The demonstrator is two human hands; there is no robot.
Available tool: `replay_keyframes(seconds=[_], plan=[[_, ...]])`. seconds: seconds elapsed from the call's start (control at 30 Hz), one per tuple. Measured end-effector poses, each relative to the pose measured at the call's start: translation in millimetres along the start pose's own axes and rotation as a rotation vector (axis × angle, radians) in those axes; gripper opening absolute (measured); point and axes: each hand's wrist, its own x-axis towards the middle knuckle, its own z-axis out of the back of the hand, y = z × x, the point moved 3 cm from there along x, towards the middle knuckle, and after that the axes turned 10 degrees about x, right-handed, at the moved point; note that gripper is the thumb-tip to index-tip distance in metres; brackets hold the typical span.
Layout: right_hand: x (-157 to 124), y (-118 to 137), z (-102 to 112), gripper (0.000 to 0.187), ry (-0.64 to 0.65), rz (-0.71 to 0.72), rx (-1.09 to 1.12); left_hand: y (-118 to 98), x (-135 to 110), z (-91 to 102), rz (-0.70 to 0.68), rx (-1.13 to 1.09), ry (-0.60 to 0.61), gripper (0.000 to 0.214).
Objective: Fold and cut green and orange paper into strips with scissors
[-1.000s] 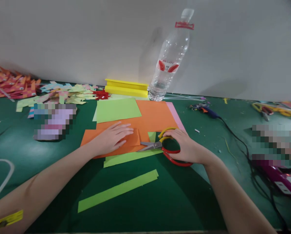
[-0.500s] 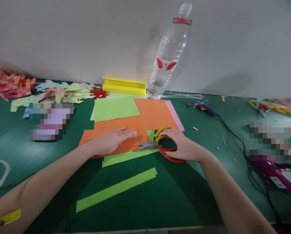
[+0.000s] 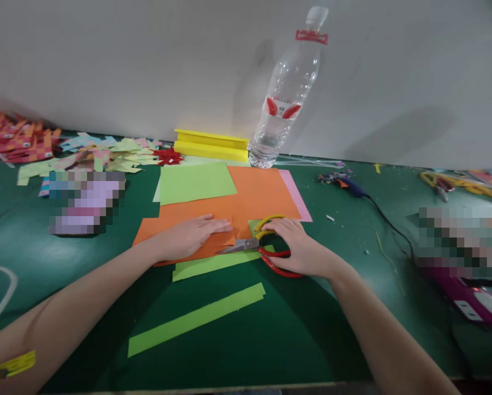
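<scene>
My left hand (image 3: 190,237) lies flat, fingers stretched out, on a piece of orange paper (image 3: 147,227). In my right hand (image 3: 303,247) is a pair of scissors (image 3: 252,243) with one yellow and one red handle. Its blades point left along the orange paper's lower edge, just beneath my left fingers; part of a blade seems covered by paper. Below the blades runs a green paper strip (image 3: 213,265), and nearer to me lies a separate green strip (image 3: 196,320). Behind my hands are a larger orange sheet (image 3: 262,192), a light green sheet (image 3: 196,184) and a pink sheet (image 3: 297,195).
A clear plastic bottle (image 3: 285,104) leans against the wall beside a yellow folded piece (image 3: 211,149). Paper scraps (image 3: 122,153) and orange-red paper pieces (image 3: 19,137) are heaped back left. On the right are a blue-handled corded tool (image 3: 353,187) and a magenta device (image 3: 468,296).
My right hand has moved the scissors a little to the left, bringing the blades further along the orange paper. My left hand stays in place.
</scene>
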Motion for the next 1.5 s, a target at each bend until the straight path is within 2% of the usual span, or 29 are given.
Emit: replay_keyframes(seconds=[0.17,0.37,0.5,0.63,0.73,0.8,0.87,1.03,1.5], plan=[[-2,-5,4,0.044,0.046,-0.03,0.052,2,1,-1.3,0.005,0.009,-0.007,0.055],[-5,-7,7,0.042,0.019,-0.009,0.073,-1,5,-9.9,-0.086,0.07,-0.125,0.063],[-8,-9,13,0.045,0.006,-0.014,0.072,-10,7,-13.7,0.021,0.01,-0.178,0.05],[-11,-9,24,0.043,-0.039,-0.005,0.034,-12,1,5.4,0.073,-0.114,-0.369,0.039],[-14,-11,32,0.039,-0.102,-0.015,-0.044,3,-7,24.0,0.13,-0.077,-0.463,0.037],[-15,-16,36,0.038,-0.131,-0.025,-0.083,15,-11,28.5,0.132,-0.049,-0.421,0.04],[-17,-22,38,0.038,-0.143,-0.044,-0.1,23,-11,26.6,0.057,-0.005,-0.36,0.04],[-20,-32,38,0.043,-0.113,-0.092,-0.094,24,-7,13.0,-0.012,0.06,-0.264,0.041],[-15,-23,28,0.042,-0.062,-0.052,-0.071,22,-2,5.8,0.015,0.016,-0.285,0.041]])
